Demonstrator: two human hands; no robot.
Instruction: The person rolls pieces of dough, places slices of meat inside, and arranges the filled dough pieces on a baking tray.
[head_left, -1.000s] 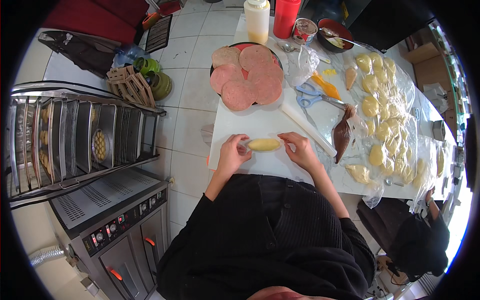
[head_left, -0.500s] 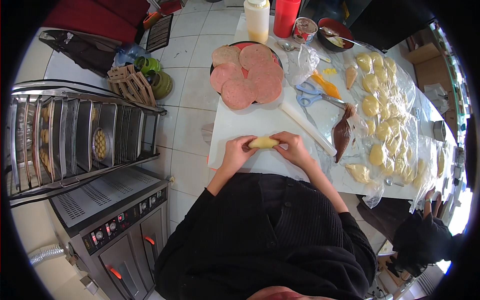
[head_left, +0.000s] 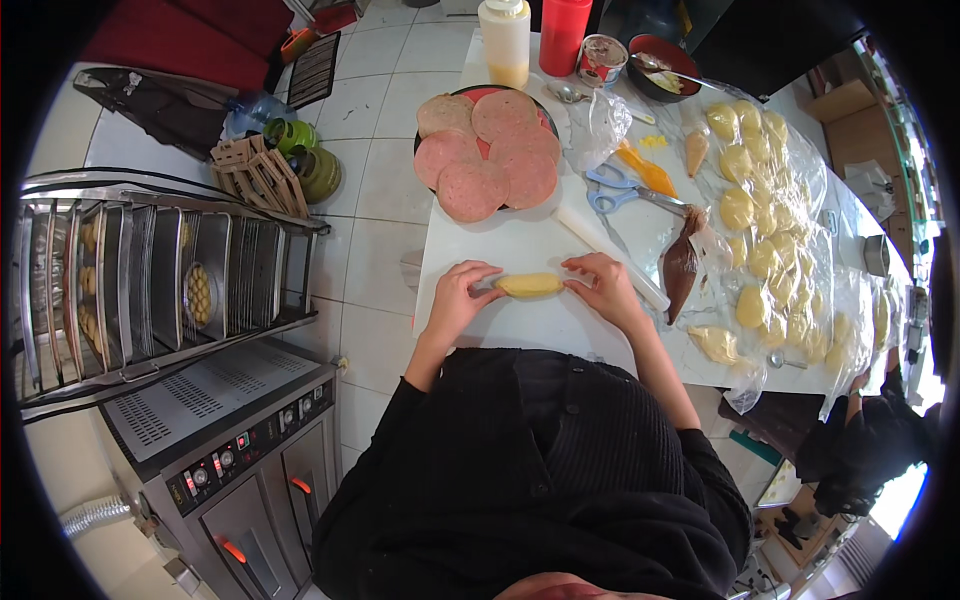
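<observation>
A short roll of pale yellow dough lies lengthwise from left to right on the white board in front of me. My left hand is open at its left end, thumb and fingers apart, with the thumb tip close against the dough. At the other end, my right hand is open too, its thumb beside the tip and its fingers raised a little above. Just beyond lies a black-rimmed plate of round pink meat slices. A white rolling pin lies slanted right of the dough.
To the right are blue-handled scissors, a brown-filled piping bag and several dough balls under plastic. Squeeze bottles stand at the back. A tray rack and an oven are on my left; another person is far right.
Both hands have loosened from the dough's ends and spread apart, fingers opening. The dough roll now lies on the board and looks slightly longer.
</observation>
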